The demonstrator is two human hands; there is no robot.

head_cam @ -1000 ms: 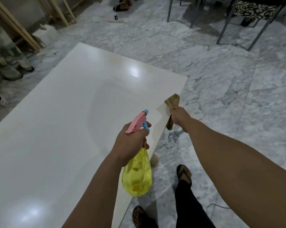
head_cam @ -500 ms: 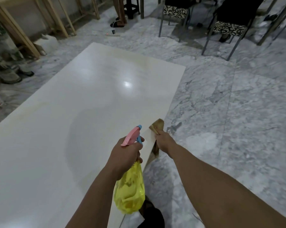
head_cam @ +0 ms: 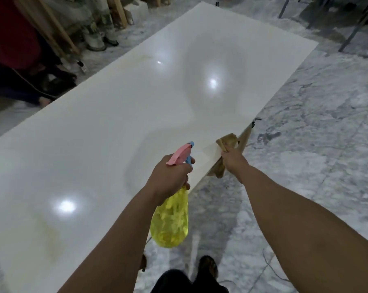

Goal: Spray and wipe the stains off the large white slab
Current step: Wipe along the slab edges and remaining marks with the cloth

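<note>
The large white slab point(head_cam: 106, 127) fills the left and centre of the head view, glossy, with light reflections. Faint yellowish stains show near its front left point(head_cam: 45, 229) and along the far left edge. My left hand point(head_cam: 168, 176) grips a yellow spray bottle point(head_cam: 170, 225) with a pink and blue trigger head, held over the slab's right edge. My right hand point(head_cam: 231, 159) clutches a brown cloth point(head_cam: 227, 142) that rests on the slab's right edge and partly hangs over it.
Grey marble floor point(head_cam: 316, 144) lies to the right. Metal chair legs point(head_cam: 352, 32) stand at the back right. Wooden posts point(head_cam: 58, 28) and clutter line the back left, with a person in red point(head_cam: 13, 39) beside the slab. My feet point(head_cam: 208, 267) are by the slab's near right edge.
The view has swung left, so more of the slab and its left side show. Both hands keep their grips; the cloth stays on the right edge.
</note>
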